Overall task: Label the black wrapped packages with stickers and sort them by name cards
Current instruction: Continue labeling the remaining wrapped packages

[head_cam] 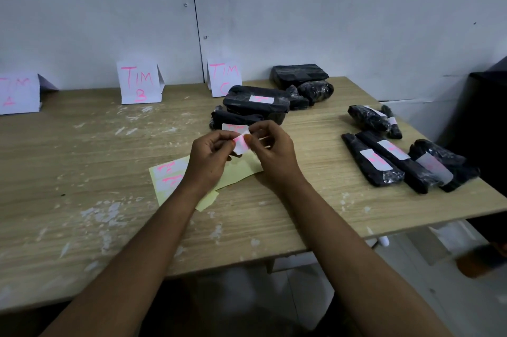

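Note:
My left hand (210,155) and my right hand (270,150) together pinch a small white sticker (242,144) with pink writing, held above the yellow backing sheet (241,169). That sheet lies on the table and still carries stickers at its left end. Just beyond my hands lie two labelled black packages (256,104), in front of the card TIM C (224,77). Cards TIM B (138,81) and TIM A (17,92) stand along the wall to the left. Unlabelled black packages (300,76) sit at the back.
Several labelled black packages (384,161) lie in a group near the table's right edge. The wooden table (82,172) has white scuffs. A dark cabinet (482,117) stands to the right of the table. A white wall runs behind the cards.

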